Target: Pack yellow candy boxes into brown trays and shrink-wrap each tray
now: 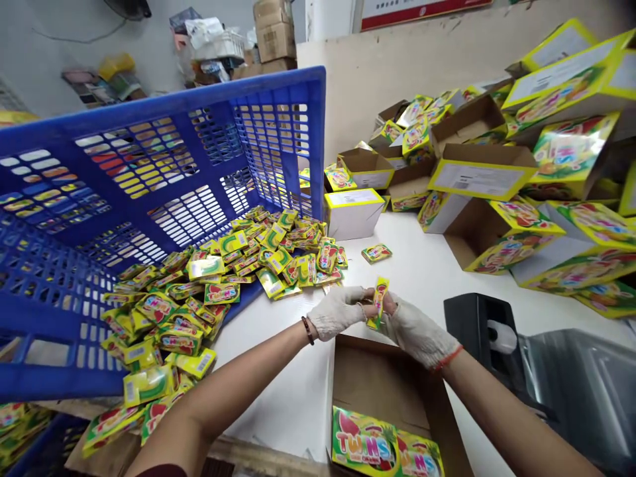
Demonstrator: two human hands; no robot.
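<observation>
Both hands wear pale knit gloves with bare fingertips. Between them a small yellow candy packet (378, 303) is held upright, its narrow side facing me. My left hand (340, 311) pinches it from the left, and my right hand (415, 328) grips it from the right, with some fingers hidden behind. Under the hands stands an open cardboard box (382, 381), brown inside. Two "TWINS" packets (365, 440) lie at its near end. Another packet (376, 253) lies alone on the white table (278, 371), beyond the hands.
A blue plastic crate (163, 172) lies tipped on its side at left, loose packets (248, 258) spilling onto the table. Open display cartons (481, 172) are heaped at right and back. A black tape dispenser (484, 338) and clear plastic material (586, 391) sit beside my right forearm.
</observation>
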